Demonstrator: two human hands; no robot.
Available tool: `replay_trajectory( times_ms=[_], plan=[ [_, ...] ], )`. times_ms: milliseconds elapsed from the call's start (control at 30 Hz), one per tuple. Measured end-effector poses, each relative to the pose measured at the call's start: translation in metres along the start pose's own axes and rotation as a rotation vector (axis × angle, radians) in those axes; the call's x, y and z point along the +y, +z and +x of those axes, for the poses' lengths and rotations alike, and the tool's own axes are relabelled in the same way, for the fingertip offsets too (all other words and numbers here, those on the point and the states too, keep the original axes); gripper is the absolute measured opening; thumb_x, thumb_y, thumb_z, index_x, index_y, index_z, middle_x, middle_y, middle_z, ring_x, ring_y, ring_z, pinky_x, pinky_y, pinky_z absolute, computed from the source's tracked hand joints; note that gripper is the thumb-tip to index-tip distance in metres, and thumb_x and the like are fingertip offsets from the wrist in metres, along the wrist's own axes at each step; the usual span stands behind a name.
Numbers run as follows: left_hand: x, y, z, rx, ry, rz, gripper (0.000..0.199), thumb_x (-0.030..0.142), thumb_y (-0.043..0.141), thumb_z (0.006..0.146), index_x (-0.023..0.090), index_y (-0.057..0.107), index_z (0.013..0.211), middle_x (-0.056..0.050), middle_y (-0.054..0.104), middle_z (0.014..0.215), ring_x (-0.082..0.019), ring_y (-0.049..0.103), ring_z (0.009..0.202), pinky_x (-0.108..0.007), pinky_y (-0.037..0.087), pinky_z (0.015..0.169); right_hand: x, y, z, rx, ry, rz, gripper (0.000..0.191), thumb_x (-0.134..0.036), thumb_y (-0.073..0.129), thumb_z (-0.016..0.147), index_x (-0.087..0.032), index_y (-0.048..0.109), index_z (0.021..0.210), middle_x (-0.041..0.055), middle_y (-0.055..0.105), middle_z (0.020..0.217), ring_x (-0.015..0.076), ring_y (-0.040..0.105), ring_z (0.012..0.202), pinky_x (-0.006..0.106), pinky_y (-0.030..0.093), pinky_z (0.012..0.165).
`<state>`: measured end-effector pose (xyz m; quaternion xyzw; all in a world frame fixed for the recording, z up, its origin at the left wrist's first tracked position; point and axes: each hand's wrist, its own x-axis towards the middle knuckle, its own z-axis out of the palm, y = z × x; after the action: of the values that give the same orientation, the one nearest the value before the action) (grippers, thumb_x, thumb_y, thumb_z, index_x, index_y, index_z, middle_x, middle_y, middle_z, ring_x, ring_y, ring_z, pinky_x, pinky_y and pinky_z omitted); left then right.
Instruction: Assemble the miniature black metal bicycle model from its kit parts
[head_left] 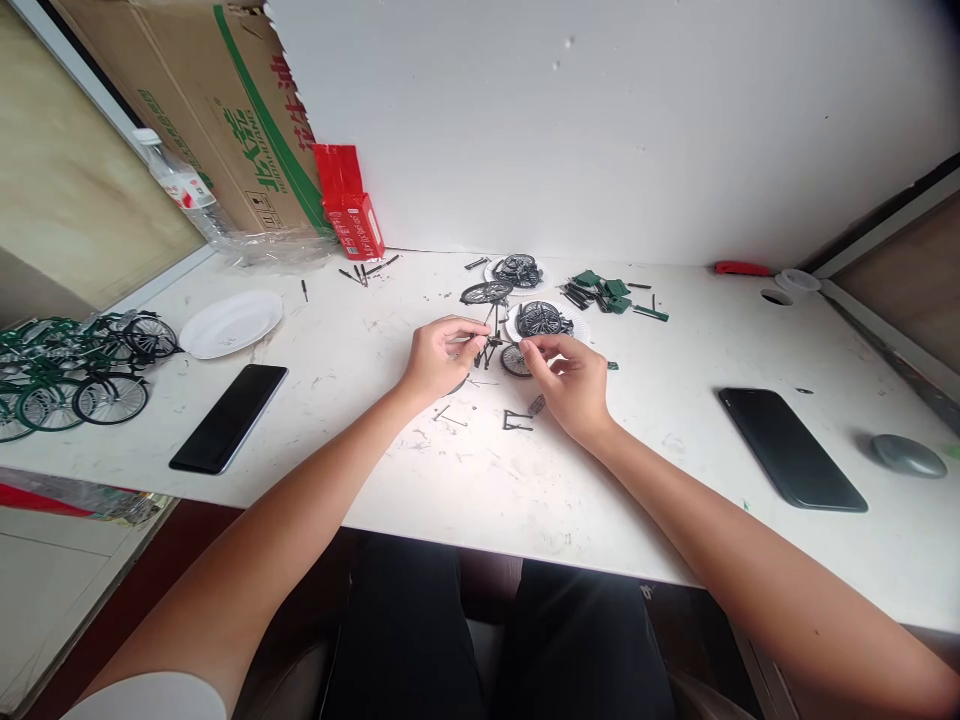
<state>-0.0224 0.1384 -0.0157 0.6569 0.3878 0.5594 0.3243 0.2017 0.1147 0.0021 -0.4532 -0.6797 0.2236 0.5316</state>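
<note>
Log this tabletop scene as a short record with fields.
Left hand: fingertips pinched at a dark model bicycle frame
Right hand: fingertips beside a spoked wheel; whether it grips anything is unclear
Nearer the person: small black fork-like part on the white table
Beyond the hands: black wheels on a paper plate; loose green parts
Far left: green model bicycles, grouped together
Back left: clear bottle, red box, cardboard carton
</note>
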Motion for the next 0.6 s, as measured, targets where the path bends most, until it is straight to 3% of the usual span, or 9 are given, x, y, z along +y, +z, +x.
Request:
replay_trajectory(
  times_ms=[600],
  plan=[
    [0.0027,0.0006,-0.0002,0.002,0.009,0.021,0.024,0.038,0.080,0.096,0.019,0.085,0.109,-0.014,0.083,0.118,-0.025,0.081,0.112,-0.034,0.069,0.094,-0.0052,-0.0015,-0.0008,0.047,-0.127,-0.029,0.014,-0.037,0.075,0.102,-0.026,0.085,0.102,0.0054,0.085,0.101,0.0235,0.075,0.096,0.035,0.060,0.065]
  ],
)
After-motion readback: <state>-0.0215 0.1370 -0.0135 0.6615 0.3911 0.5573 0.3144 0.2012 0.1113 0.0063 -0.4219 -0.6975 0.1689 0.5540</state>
